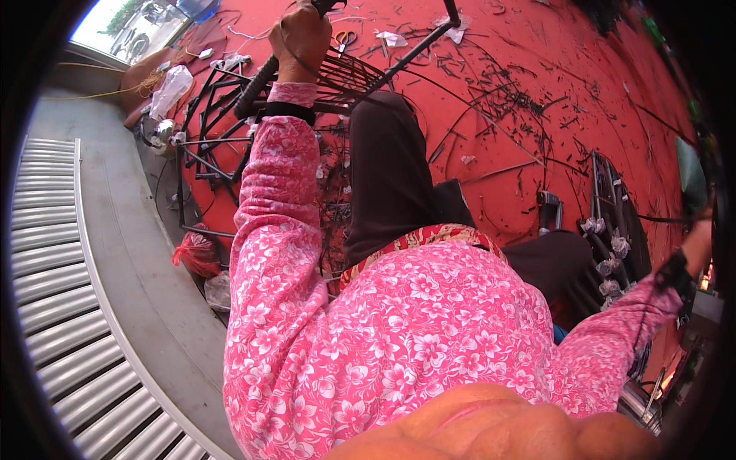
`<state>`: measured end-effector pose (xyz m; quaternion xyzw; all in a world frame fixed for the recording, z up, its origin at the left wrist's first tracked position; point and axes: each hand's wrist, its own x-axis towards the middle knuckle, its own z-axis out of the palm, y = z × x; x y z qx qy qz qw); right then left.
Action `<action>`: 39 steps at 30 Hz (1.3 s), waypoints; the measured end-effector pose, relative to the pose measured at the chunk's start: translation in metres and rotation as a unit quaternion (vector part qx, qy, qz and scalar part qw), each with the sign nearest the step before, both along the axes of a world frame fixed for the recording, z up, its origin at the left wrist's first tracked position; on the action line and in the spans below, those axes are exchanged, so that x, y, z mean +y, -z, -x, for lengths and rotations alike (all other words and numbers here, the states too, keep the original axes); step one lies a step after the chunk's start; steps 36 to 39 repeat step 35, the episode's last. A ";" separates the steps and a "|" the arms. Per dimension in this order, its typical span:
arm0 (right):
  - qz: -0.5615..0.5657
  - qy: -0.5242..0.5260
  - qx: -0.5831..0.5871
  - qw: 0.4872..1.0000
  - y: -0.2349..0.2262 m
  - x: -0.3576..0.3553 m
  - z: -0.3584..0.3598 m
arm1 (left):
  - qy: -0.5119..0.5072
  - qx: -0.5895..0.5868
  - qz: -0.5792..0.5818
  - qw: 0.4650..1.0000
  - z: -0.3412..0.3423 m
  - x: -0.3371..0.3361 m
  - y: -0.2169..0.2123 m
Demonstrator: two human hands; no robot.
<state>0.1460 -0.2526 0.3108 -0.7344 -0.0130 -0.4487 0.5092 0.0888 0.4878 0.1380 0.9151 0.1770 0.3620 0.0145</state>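
Observation:
My left hand [301,38] is closed round a dark bar [258,86] of a chair-like metal frame, at the top of the view. Dark strip is wound about that bar, and a thin strand crosses the back of the hand. Several brown-black flat strips [354,75] stretch side by side from there toward a bare black tube [406,60]. At the far right edge my right hand [698,244] is raised away from the body, blurred and partly cut off by shadow. A dark strip [663,220] reaches that hand, but its fingers cannot be made out.
A black tubular frame [211,161] stands left of my knee, with a red plastic bag [198,253] nearby. Cut strip scraps litter the red floor [491,207]. Orange-handled scissors [346,38] lie ahead. A roller conveyor [65,291] runs along the left; wrapped tubes [609,222] lie right.

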 end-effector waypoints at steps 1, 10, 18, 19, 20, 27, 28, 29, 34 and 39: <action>-0.040 -0.050 0.039 0.997 0.038 0.006 -0.007 | 0.083 -0.111 0.047 0.989 0.007 -0.007 -0.014; 0.499 -0.205 0.495 0.681 0.370 0.189 -0.012 | -0.041 -0.053 -0.047 0.997 0.036 -0.038 -0.120; 0.264 -0.172 0.117 0.942 0.264 0.326 -0.088 | 0.073 -0.125 -0.016 0.989 0.037 -0.049 -0.122; 0.194 -0.207 0.246 0.927 0.255 0.333 -0.100 | 0.078 -0.126 -0.009 0.989 0.037 -0.052 -0.121; 0.127 -0.252 0.339 0.897 0.251 0.340 -0.109 | 0.082 -0.124 -0.002 0.989 0.037 -0.057 -0.120; -0.008 -0.343 0.423 0.839 0.288 0.381 -0.101 | 0.247 -0.206 -0.061 0.945 0.055 -0.092 -0.119; -0.009 -0.339 0.407 0.848 0.293 0.388 -0.097 | 0.251 -0.211 -0.078 0.941 0.058 -0.095 -0.118; 0.057 -0.332 0.384 0.860 0.297 0.393 -0.092 | 0.213 -0.203 -0.024 0.955 0.055 -0.101 -0.115; 0.381 -0.214 0.315 0.842 0.288 0.428 -0.093 | 0.250 -0.212 -0.040 0.944 0.055 -0.093 -0.115; 0.459 -0.179 0.300 0.817 0.283 0.438 -0.095 | 0.255 -0.207 -0.031 0.944 0.057 -0.094 -0.112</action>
